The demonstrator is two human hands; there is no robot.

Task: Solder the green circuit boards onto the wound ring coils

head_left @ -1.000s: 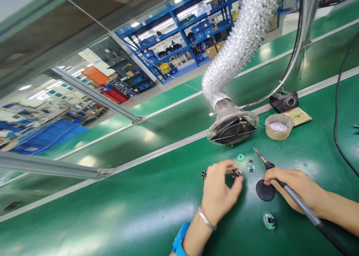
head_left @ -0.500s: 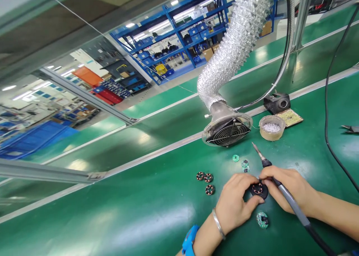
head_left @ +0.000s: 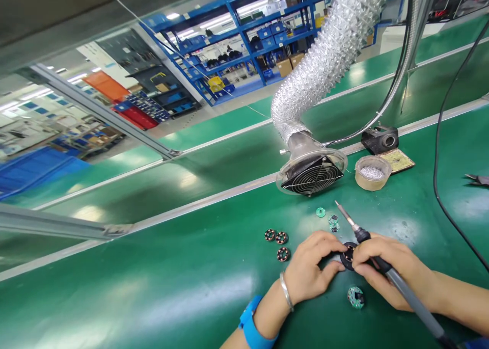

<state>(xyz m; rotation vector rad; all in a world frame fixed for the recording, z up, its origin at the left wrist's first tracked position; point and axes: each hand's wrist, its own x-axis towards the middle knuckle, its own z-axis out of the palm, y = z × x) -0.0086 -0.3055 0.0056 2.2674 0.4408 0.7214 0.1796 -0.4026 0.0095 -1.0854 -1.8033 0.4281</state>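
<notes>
Seating a coil on the black disc [head_left: 347,254].
The disc is pinched by left hand [head_left: 311,272]; the iron [head_left: 367,237] is gripped in right hand [head_left: 385,272]. Steady alignment is required next.

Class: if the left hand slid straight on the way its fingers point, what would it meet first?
Probably the black round disc that the left hand already touches, then the right hand behind; depth is unclear.

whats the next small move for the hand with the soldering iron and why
Probably tilt the soldering iron so its tip comes down toward the black disc. The tip now points up and away from it, while the left hand and the right hand both pinch the disc on the green belt.
</notes>
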